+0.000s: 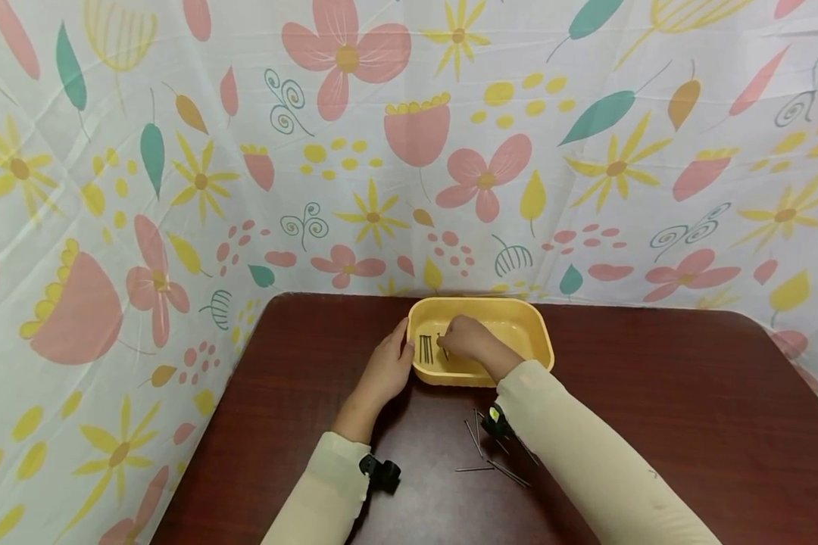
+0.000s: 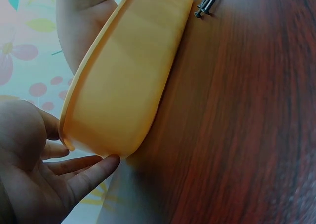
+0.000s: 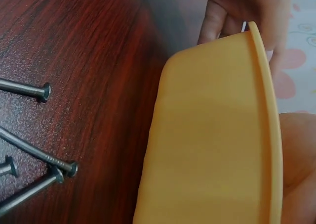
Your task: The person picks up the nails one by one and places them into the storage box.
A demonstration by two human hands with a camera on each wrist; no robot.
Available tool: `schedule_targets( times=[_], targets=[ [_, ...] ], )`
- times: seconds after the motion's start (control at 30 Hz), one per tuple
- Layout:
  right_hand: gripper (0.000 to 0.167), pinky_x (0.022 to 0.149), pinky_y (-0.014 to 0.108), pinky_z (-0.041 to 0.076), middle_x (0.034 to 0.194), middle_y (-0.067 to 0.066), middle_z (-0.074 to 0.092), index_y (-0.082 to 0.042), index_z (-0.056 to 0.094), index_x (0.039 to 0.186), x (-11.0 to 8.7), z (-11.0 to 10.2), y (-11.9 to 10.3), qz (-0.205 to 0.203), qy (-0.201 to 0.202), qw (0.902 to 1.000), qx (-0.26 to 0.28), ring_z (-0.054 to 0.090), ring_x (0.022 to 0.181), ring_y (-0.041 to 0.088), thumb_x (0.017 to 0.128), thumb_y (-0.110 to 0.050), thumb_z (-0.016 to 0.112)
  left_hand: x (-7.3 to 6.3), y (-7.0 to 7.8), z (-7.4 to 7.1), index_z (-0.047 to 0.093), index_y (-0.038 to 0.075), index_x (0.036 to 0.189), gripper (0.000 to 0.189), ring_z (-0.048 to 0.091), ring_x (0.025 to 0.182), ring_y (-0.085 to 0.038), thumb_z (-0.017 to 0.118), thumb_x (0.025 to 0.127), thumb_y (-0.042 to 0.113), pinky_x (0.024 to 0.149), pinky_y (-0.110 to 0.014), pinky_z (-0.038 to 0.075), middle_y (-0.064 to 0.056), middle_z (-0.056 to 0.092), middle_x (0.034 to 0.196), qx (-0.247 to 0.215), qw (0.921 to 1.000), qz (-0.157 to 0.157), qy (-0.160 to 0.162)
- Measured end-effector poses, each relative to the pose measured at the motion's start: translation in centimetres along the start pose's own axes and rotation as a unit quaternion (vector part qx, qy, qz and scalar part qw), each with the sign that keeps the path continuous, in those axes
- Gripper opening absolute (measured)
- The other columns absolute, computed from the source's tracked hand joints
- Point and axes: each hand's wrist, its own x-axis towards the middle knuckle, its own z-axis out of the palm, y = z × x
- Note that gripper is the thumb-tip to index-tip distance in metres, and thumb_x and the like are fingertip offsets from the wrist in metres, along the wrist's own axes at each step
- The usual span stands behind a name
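Note:
A yellow plastic tray [image 1: 511, 312] stands at the far side of the table. My left hand [image 1: 387, 365] rests against its left end, fingers fairly straight, with fingertips touching the outer wall in the left wrist view. Inside the tray, my right hand [image 1: 465, 337] pinches a nail [image 1: 446, 351] low over the floor. Several nails [image 1: 426, 349] lie side by side in a row at the tray's left end. In the right wrist view the tray wall [image 3: 212, 130] hides the right fingertips and the held nail.
Several loose nails [image 1: 473, 469] lie scattered on the dark red-brown table [image 1: 654, 393] in front of the tray, partly under the right forearm. A floral cloth [image 1: 382, 189] hangs close behind the tray and along the left side.

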Motion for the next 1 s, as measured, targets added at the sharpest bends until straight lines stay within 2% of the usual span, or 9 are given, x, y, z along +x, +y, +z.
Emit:
schedule_targets(
  times=[0.2,0.37,0.53,0.73,1.0],
  targets=[
    [0.039,0.063,0.030,0.043,0.063,0.001,0.048,-0.015,0.049,0.062,0.45,0.53,-0.10,0.014,-0.004,0.9977,-0.066,0.047,0.058,0.018,0.098,-0.025,0.061,-0.02,0.01,0.03,0.024,0.016,0.163,0.057,0.035,0.150,-0.035,0.040,0.110,0.029,0.121,-0.054,0.032,-0.017,0.035,0.163,-0.003,1.0000,-0.001,-0.004],
    [0.041,0.063,0.031,0.042,0.060,0.000,0.044,-0.015,0.049,0.062,0.88,0.76,-0.11,0.026,-0.001,0.9963,-0.082,0.045,0.055,0.018,0.099,-0.026,0.061,0.02,0.02,-0.01,0.022,0.017,0.163,0.058,0.035,0.150,-0.035,0.039,0.110,0.030,0.121,-0.054,0.032,-0.017,0.033,0.163,-0.005,1.0000,-0.001,-0.006],
    [0.039,0.062,0.031,0.042,0.064,0.004,0.051,-0.014,0.050,0.062,1.04,0.86,-0.18,0.016,0.018,0.9957,-0.090,0.048,0.057,0.020,0.096,-0.025,0.064,0.04,-0.09,-0.02,0.022,0.016,0.163,0.058,0.034,0.150,-0.034,0.039,0.109,0.030,0.121,-0.053,0.032,-0.016,0.033,0.163,-0.004,1.0000,-0.001,-0.005],
    [0.030,0.062,0.031,0.042,0.073,0.008,0.057,-0.012,0.051,0.068,0.98,0.97,-0.29,0.022,0.038,0.9954,-0.085,0.051,0.064,0.022,0.092,-0.022,0.065,0.03,-0.11,-0.06,0.023,0.013,0.163,0.058,0.035,0.150,-0.035,0.040,0.109,0.028,0.121,-0.053,0.032,-0.018,0.034,0.163,-0.004,1.0000,0.004,-0.002],
    [0.020,0.063,0.031,0.042,0.076,0.007,0.057,-0.009,0.059,0.079,0.84,1.08,-0.58,0.028,0.033,0.9967,-0.069,0.052,0.066,0.021,0.093,-0.022,0.064,0.06,-0.12,-0.11,0.023,0.015,0.163,0.058,0.035,0.150,-0.034,0.039,0.109,0.029,0.121,-0.052,0.032,-0.017,0.034,0.163,0.001,1.0000,0.008,-0.002]
  ],
)
